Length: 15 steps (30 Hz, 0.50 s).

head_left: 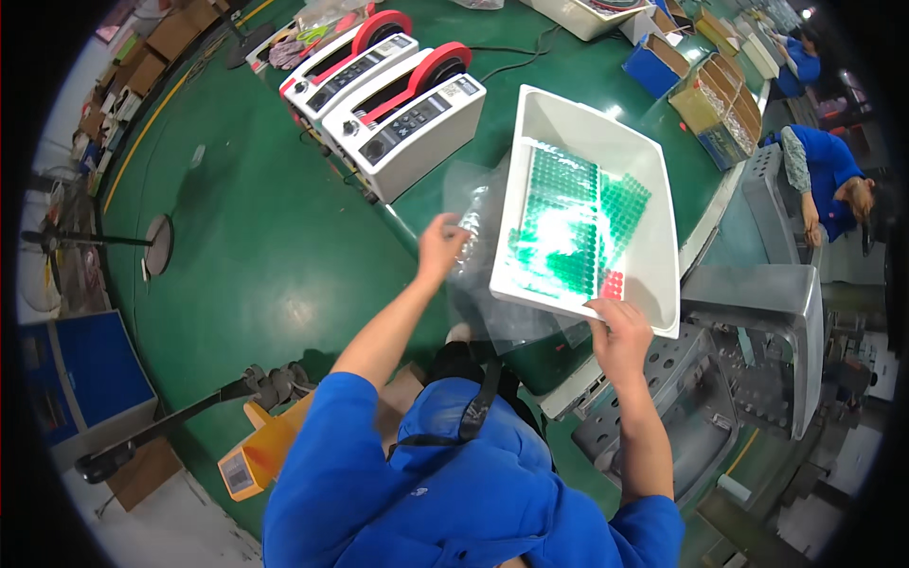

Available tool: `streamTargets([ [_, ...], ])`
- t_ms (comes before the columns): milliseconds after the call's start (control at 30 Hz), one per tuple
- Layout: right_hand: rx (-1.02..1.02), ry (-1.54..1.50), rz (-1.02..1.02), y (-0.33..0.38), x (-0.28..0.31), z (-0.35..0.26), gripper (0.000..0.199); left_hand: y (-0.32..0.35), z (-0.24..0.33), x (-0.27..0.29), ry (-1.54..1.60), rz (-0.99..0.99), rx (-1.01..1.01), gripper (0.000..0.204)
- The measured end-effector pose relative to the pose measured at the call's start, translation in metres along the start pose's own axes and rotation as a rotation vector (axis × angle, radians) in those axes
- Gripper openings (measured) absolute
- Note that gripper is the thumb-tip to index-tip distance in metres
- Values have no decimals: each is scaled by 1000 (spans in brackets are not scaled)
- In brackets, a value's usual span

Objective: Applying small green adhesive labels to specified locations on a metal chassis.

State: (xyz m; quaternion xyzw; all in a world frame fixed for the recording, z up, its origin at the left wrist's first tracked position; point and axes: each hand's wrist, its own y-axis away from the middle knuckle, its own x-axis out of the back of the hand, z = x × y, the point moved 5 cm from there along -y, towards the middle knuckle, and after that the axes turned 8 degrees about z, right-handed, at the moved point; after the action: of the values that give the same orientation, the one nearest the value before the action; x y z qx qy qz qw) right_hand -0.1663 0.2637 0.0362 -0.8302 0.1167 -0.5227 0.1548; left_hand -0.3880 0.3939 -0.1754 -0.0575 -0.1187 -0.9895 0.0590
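A white plastic bin [653, 256] lies at an angle on the green-topped table. Inside are sheets of green round dots [565, 185], glossy with glare, and a small piece with red dots [614, 284]. My right hand [620, 333] grips the bin's near rim, thumb over the edge. To the left of the bin, my left hand [439, 250] has its fingers curled at a crinkled clear plastic bag [471, 248], pinching it as far as I can see. More clear plastic film [516, 324] spreads under the bin and over the table's near edge.
Two white tape dispensers [407, 133] with red parts stand beyond my left hand. At the far right are a blue box [655, 68] and a cardboard box [717, 109]. A grey plastic chair [757, 293] stands right of the table; a person in blue [828, 175] sits beyond.
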Motion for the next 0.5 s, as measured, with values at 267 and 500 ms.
streamTargets([
  [267, -99, -22, -302, 56, -47, 22, 19, -10, -22, -38, 857, -138, 281, 39],
  [500, -568, -303, -120, -17, -100, 134, 24, 18, 120, -14, -94, 153, -688, 37],
])
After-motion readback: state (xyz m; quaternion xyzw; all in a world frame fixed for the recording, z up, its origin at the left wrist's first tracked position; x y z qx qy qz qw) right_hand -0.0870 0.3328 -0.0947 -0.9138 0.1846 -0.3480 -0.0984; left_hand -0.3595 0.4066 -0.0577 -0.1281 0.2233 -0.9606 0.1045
